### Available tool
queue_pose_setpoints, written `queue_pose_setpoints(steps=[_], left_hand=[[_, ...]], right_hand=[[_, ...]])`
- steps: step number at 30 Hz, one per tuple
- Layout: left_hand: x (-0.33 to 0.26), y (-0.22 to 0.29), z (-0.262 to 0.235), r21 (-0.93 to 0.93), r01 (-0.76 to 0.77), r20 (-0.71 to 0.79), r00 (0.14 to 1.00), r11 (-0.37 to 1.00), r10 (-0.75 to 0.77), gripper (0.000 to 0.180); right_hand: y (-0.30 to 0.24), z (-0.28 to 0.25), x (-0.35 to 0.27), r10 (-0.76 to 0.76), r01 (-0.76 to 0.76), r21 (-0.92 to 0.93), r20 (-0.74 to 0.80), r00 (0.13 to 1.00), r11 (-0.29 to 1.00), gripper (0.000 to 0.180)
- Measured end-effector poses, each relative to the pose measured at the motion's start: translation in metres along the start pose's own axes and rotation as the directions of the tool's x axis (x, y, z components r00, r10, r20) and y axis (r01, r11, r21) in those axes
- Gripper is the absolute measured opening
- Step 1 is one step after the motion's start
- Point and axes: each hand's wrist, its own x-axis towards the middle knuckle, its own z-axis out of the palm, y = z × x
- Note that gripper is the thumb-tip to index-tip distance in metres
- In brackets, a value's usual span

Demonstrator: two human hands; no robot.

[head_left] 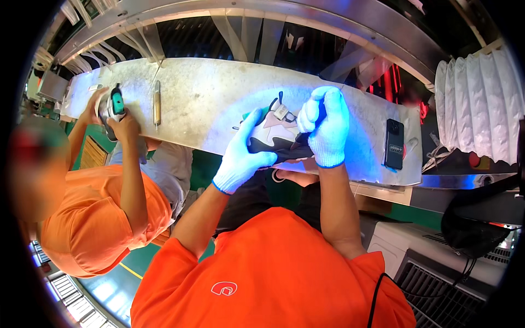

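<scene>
A white, beige and black shoe (274, 130) with a green inside and a dark loop at its top is held just over the near edge of the bench. Its heel side is in my left hand (240, 158), in a white knit glove, with the thumb below and the fingers along the far side. My right hand (328, 126), gloved too, is closed at the shoe's other end with its fingers curled. A dark patch shows by those fingers; whether it is part of the shoe or something held cannot be made out. Blue light falls on both gloves.
The pale bench top (191, 104) carries a slim tool with a wooden handle (157, 104) and a black phone (394, 143). At left, a co-worker in orange holds another shoe (104, 112). Clear strips (229, 35) hang behind; a white ribbed duct (478, 104) stands right.
</scene>
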Motion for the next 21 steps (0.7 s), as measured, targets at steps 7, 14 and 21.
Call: queue_pose_setpoints(steps=[7, 14, 21], left_hand=[[0.002, 0.016, 0.013, 0.266, 0.018, -0.076, 0.997, 0.964, 0.003, 0.119], [-0.009, 0.023, 0.020, 0.286, 0.039, -0.083, 0.996, 0.957, -0.016, 0.106], [-0.014, 0.021, 0.024, 0.410, -0.120, -0.072, 0.984, 0.904, 0.163, 0.104]], right_hand=[[-0.003, 0.008, -0.011, -0.025, 0.014, -0.071, -0.164, 0.986, 0.997, 0.028], [-0.073, 0.016, -0.042, -0.281, 0.211, -0.610, -0.021, 0.959, 0.764, 0.022], [-0.069, 0.002, -0.062, 0.387, 0.306, -0.841, 0.126, 0.913, -0.446, 0.091]])
